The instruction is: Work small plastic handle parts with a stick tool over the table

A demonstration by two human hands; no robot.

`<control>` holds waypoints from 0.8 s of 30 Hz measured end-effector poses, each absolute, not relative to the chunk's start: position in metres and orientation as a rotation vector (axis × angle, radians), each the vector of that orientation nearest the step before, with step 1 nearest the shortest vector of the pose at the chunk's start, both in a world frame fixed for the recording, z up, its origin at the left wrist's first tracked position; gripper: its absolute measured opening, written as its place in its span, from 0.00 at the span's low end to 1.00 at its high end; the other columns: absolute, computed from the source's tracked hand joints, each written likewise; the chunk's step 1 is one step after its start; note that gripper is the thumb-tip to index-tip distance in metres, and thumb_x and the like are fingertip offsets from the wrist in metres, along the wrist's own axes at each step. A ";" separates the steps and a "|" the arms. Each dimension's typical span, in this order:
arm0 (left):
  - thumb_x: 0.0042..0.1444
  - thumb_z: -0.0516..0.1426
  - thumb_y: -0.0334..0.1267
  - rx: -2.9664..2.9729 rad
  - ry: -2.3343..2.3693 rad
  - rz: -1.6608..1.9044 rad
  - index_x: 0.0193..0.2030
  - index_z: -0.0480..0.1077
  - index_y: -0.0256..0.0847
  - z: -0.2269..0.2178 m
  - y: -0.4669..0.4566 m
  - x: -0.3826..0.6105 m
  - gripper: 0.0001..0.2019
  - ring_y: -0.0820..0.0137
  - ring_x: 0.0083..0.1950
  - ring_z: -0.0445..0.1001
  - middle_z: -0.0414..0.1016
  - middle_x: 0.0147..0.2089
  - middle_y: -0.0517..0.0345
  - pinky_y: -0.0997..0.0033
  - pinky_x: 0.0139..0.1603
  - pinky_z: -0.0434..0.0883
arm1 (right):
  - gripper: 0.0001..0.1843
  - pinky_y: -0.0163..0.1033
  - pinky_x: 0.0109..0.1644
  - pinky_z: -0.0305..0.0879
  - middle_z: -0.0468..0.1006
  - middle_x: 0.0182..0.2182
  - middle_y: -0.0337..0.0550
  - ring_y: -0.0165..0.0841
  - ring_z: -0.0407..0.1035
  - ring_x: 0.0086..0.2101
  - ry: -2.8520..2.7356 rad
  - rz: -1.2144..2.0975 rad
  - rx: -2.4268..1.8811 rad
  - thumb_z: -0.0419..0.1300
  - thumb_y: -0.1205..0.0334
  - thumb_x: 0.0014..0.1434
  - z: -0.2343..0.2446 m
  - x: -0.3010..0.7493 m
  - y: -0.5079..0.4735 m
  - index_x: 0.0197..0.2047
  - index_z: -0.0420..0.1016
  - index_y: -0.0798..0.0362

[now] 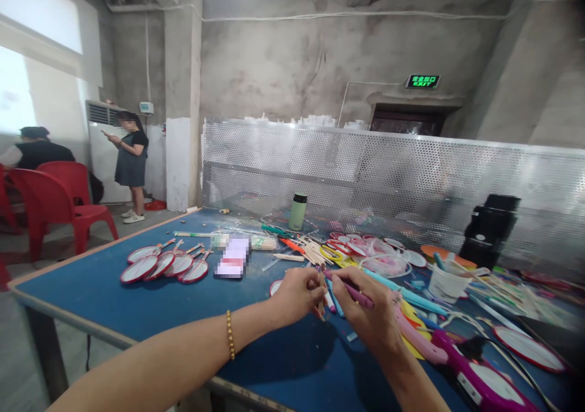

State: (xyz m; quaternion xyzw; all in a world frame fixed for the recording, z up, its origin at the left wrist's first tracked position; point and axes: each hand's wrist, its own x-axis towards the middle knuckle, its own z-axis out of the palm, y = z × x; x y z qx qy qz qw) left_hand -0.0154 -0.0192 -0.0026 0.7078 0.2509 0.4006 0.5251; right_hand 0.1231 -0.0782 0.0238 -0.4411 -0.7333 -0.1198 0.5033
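Note:
My left hand (295, 295) is closed in a pinch on a thin wooden stick (322, 295). A red-rimmed white disc (275, 287) shows just past that hand; whether it joins the stick is hidden. In my right hand (368, 305) is a purple marker (359, 293), its tip end close to the stick's upper part. Below and between the hands lie a blue marker (335, 299) and other pens. Several small round fans (158, 264) with red rims and short wooden handles overlap on the blue table (91, 293) to the left.
A phone (232, 258) lies left of my hands, a green bottle (298, 211) behind. Wooden sticks (315, 250), a white cup (446, 283) and a purple-and-pink glue-gun-like tool (484, 375) crowd the right. A perforated metal panel (320, 162) borders the far side. A person (131, 159) stands far left.

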 end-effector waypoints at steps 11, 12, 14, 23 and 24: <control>0.48 0.52 0.29 1.691 0.595 0.969 0.25 0.63 0.39 -0.005 -0.019 -0.015 0.04 0.73 0.20 0.71 0.69 0.19 0.63 0.72 0.25 0.72 | 0.09 0.33 0.31 0.64 0.77 0.25 0.38 0.28 0.71 0.26 -1.772 -0.284 -1.058 0.56 0.62 0.61 0.022 0.124 -0.077 0.31 0.75 0.53; 0.48 0.52 0.29 1.693 0.593 0.970 0.25 0.63 0.38 -0.004 -0.019 -0.015 0.04 0.73 0.20 0.71 0.70 0.20 0.63 0.72 0.25 0.72 | 0.09 0.33 0.32 0.64 0.77 0.25 0.38 0.28 0.71 0.26 -1.763 -0.289 -1.060 0.56 0.62 0.61 0.022 0.125 -0.077 0.31 0.75 0.53; 0.49 0.52 0.29 1.688 0.588 0.971 0.25 0.63 0.38 -0.004 -0.020 -0.015 0.04 0.73 0.21 0.72 0.70 0.20 0.63 0.72 0.26 0.73 | 0.09 0.33 0.31 0.64 0.77 0.25 0.38 0.28 0.70 0.26 -1.761 -0.295 -1.056 0.56 0.62 0.61 0.021 0.125 -0.076 0.31 0.75 0.53; 0.49 0.52 0.30 1.719 0.592 0.978 0.25 0.63 0.38 -0.006 -0.018 -0.014 0.04 0.73 0.21 0.72 0.70 0.20 0.62 0.73 0.25 0.72 | 0.09 0.32 0.31 0.64 0.76 0.25 0.38 0.28 0.70 0.26 -1.781 -0.273 -1.059 0.56 0.62 0.61 0.021 0.125 -0.077 0.31 0.74 0.53; 0.49 0.52 0.30 1.715 0.593 0.977 0.25 0.63 0.38 -0.006 -0.017 -0.014 0.04 0.73 0.21 0.72 0.70 0.21 0.62 0.73 0.25 0.72 | 0.09 0.32 0.31 0.64 0.76 0.25 0.38 0.28 0.70 0.26 -1.776 -0.275 -1.061 0.56 0.62 0.61 0.021 0.125 -0.077 0.31 0.75 0.53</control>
